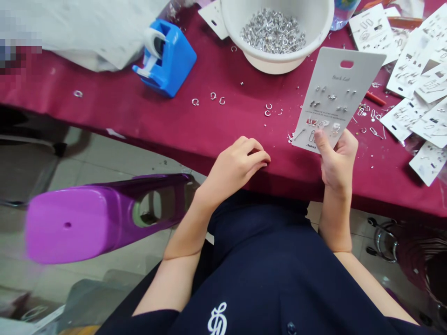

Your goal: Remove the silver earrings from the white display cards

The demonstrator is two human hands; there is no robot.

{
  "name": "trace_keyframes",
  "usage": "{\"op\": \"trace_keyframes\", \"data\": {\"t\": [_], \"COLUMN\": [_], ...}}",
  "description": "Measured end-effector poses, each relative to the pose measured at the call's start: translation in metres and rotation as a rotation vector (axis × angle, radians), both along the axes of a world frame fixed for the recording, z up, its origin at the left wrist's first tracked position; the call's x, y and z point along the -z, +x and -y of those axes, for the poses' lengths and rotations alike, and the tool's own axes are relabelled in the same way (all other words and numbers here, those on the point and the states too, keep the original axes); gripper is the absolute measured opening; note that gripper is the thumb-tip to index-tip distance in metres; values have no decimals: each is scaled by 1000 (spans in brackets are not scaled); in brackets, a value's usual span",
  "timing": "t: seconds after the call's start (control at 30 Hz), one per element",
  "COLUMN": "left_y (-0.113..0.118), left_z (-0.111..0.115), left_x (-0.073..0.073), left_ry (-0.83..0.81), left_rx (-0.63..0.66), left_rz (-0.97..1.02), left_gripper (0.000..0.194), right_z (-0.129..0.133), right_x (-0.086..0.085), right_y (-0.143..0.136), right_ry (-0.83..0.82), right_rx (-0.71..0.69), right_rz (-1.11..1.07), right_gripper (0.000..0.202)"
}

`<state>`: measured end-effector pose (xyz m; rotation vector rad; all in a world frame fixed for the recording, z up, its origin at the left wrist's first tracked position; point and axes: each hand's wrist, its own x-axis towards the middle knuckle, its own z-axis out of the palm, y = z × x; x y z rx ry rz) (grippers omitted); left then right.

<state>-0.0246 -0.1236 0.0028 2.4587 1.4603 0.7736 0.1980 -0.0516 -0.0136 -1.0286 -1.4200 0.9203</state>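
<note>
My right hand grips a white earring card by its lower edge, thumb on the front and fingers behind. The card is tilted up above the table and carries rows of small silver earrings and a hang hole at the top. To its left, at the front table edge, is my left hand. Its fingers are curled and the tips drawn together; whether something small is between them is hidden. Loose silver hoop earrings lie on the red cloth beyond that hand.
A white bowl of small metal pieces stands at the back. Left of it is a blue tape dispenser. Several filled earring cards overlap at the right. A purple stool stands on the floor at left.
</note>
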Motion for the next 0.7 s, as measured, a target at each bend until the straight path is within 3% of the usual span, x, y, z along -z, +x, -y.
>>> {"op": "trace_keyframes", "data": {"t": [0.27, 0.5, 0.6, 0.7], "left_y": [5, 33, 45, 50], "left_z": [-6, -23, -28, -30], "left_x": [-6, -7, -6, -4], "left_ry": [11, -37, 3, 97], "left_rx": [63, -5, -18, -36], "left_rz": [-111, 522, 599, 521], "left_gripper": [13, 5, 7, 7], "right_z": [-1, -1, 0, -1], "right_x": [2, -4, -4, -2], "right_y": [-2, -7, -7, -6], "right_ry": [-30, -6, 18, 7], "right_rx": [-52, -124, -133, -158], "right_rz": [3, -46, -61, -31], "right_gripper": [26, 45, 46, 50]}}
